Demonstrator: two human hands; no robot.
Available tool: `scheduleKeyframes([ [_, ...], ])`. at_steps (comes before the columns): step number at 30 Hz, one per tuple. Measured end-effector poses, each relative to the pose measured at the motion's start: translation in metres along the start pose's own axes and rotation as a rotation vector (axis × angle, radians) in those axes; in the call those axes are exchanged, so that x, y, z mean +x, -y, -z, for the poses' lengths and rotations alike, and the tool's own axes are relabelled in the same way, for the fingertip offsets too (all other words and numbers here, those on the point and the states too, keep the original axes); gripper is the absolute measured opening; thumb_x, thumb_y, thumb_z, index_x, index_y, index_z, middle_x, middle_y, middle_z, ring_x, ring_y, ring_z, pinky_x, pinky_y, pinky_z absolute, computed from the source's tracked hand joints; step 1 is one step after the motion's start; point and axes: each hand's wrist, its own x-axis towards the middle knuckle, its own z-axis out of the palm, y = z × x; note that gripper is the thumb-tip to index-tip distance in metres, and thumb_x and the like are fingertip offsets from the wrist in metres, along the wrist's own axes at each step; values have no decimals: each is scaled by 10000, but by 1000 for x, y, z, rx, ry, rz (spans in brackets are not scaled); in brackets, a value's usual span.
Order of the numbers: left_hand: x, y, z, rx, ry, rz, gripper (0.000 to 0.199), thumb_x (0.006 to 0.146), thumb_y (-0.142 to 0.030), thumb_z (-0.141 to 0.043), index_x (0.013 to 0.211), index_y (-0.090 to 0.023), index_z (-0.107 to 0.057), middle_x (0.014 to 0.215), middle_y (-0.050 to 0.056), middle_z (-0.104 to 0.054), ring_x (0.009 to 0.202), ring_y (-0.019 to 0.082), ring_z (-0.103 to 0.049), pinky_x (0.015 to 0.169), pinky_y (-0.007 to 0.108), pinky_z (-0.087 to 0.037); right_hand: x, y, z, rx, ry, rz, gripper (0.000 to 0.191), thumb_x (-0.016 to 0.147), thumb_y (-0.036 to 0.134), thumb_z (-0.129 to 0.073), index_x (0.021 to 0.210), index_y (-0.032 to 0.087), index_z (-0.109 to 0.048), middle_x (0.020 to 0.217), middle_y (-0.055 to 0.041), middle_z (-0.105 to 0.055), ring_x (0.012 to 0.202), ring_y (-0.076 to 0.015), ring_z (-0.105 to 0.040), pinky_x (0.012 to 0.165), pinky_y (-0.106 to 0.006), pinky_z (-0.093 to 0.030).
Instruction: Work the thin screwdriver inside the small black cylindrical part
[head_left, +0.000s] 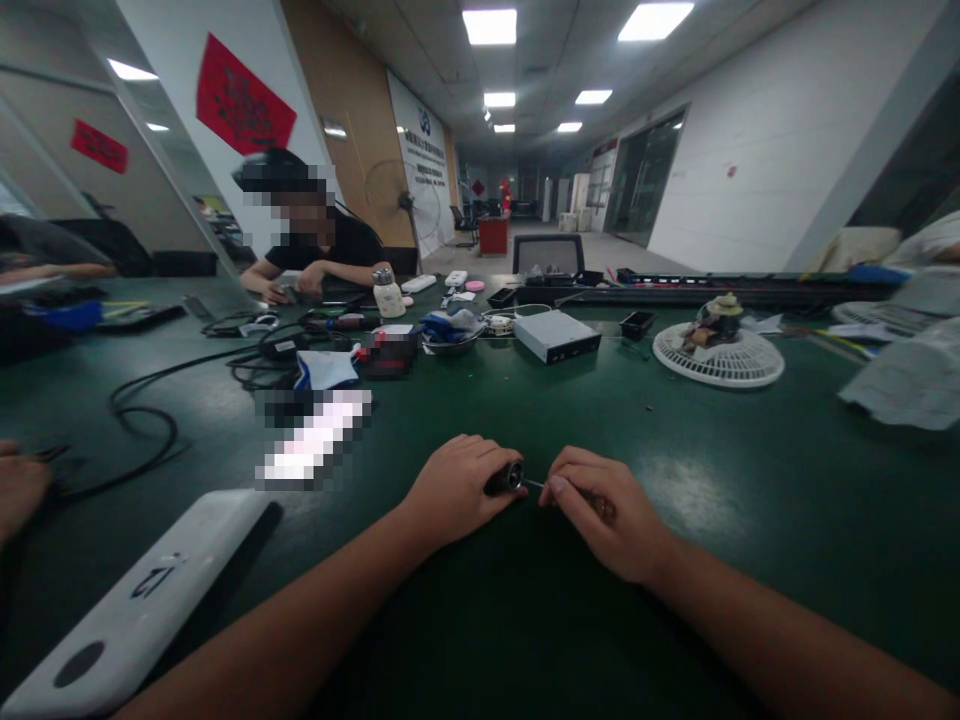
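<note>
Low over the green table, my left hand (461, 490) is closed around a short black cylinder (513, 476). Its round open end, with a pale ring inside, faces right. My right hand (600, 510) pinches what looks like a small screwdriver (534, 484); its thin metal shaft points left at the cylinder's end. Whether the tip touches the cylinder or stops just short, I cannot tell. Fingers hide most of the tool's handle and the body of the cylinder.
A white case (142, 600) marked 12 lies at the left front. Farther back are black cables (150, 410), a drive box (556, 335), a white fan grille (720, 365) with a motor, and a bottle (388, 297). A person (315, 240) sits opposite; another person's hand (19, 490) is at far left.
</note>
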Motion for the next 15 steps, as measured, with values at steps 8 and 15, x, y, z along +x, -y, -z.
scheduleKeyframes([
  [8, -2, 0, 1, -18, -4, 0, 222, 878, -326, -691, 1071, -220, -666, 996, 44, -694, 909, 232, -615, 797, 381, -454, -1, 1, -1, 64, 65, 35, 238, 1007, 211, -493, 914, 188, -711, 898, -40, -609, 795, -159, -609, 717, -301, -478],
  [15, -1, 0, -1, -15, -12, -9, 232, 882, -330, -685, 1088, -226, -658, 1002, 44, -689, 917, 235, -612, 794, 375, -455, 0, 2, 1, 4, 11, 20, 259, 1006, 217, -485, 849, 185, -689, 852, -38, -618, 761, -162, -611, 699, -307, -476],
])
